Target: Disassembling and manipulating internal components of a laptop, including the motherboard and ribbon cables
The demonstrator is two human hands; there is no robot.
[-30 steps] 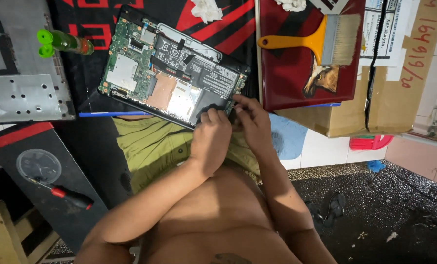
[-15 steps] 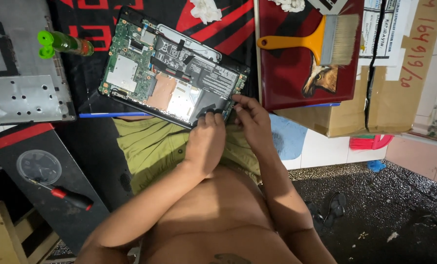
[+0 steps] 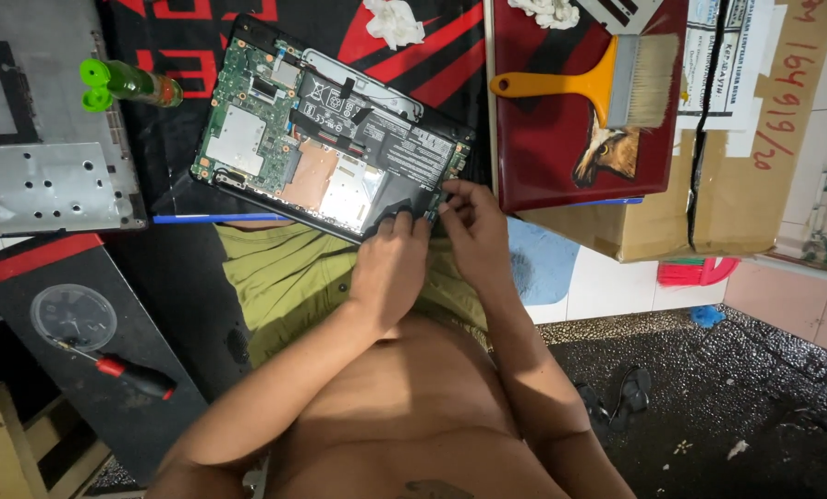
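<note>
From above, an opened laptop (image 3: 330, 139) lies tilted on the dark mat (image 3: 441, 55), its green circuit board and black battery bare. Both hands meet at its near right corner. The left hand (image 3: 390, 263) reaches up from a bent forearm, fingers curled, tips pressing the black edge of the laptop. The right hand (image 3: 473, 231) sits just beside it, fingers bent and pinching at the same corner; whether it grips a small part I cannot tell. To the far right a yellow-handled brush (image 3: 607, 83) rests on a red tray (image 3: 533, 157). A green bottle (image 3: 122, 83) lies far left, a red-handled screwdriver (image 3: 127, 374) near left.
</note>
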